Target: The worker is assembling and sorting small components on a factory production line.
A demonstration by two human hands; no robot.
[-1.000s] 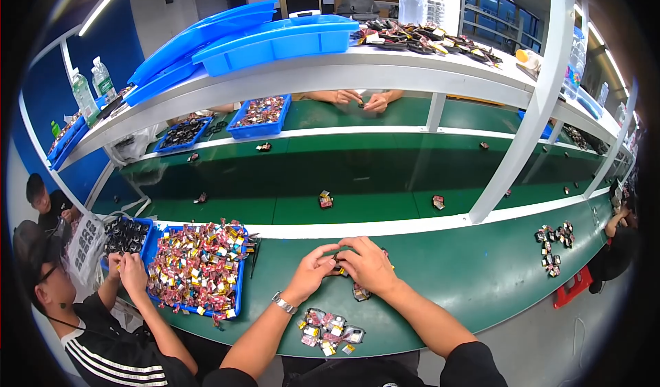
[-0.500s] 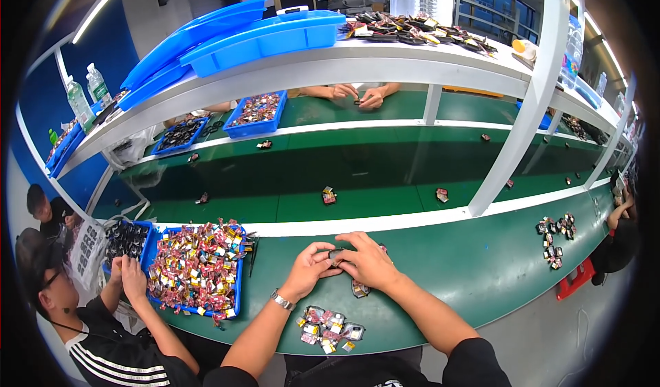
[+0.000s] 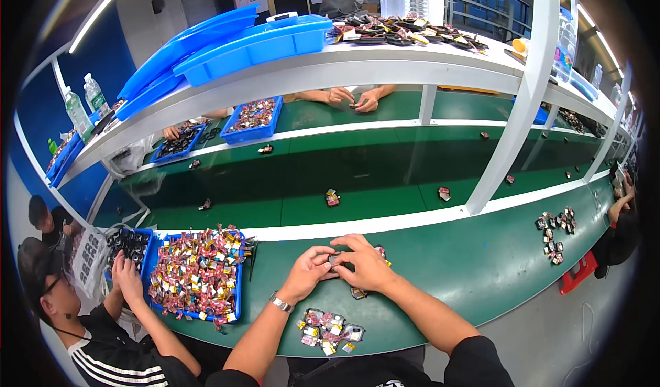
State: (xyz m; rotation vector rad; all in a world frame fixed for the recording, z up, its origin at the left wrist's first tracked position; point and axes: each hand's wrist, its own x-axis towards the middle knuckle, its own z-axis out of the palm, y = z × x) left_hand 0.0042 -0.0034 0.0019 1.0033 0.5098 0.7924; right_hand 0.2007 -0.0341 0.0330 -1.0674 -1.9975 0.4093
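Your L hand (image 3: 309,277) and R hand (image 3: 366,264) meet mid-pic, fingertips pinching one sm. dark pc (image 3: 335,258) btwn them; its detail's mostly hidden by fingers. Metal-band watch (image 3: 281,302) on your L wrist.

Close in: a part-covered unit (image 3: 358,293) sits at 5 o'clock, just under your R hand; another pokes out past its far side at 2 o'clock. At 6 o'clock, nr the edge of the green surface (image 3: 454,270), a loose cluster of units (image 3: 330,332), black w/ red, white & yellow bits, lies btwn your forearms.

At 9 o'clock: blue tray (image 3: 239,297) heaped w/ red/white/yellow pcs, some spilling over the near rim. Beyond it, same dir., a tray of black parts (image 3: 126,244), w/ a co-worker's hands (image 3: 128,277) held close together just on its near side.

At 3 o'clock, well apart, a 2nd group of units (image 3: 557,235); red stool (image 3: 579,272) past the edge there.

Farther out, the green strip (image 3: 385,211) behind the white rail carries single units, incl. one at 12 (image 3: 333,198) & one at 2 (image 3: 443,194). Overhead shelf (image 3: 309,70): blue trays (image 3: 258,46) at 11, dark pile (image 3: 409,30) btwn 12 & 1.
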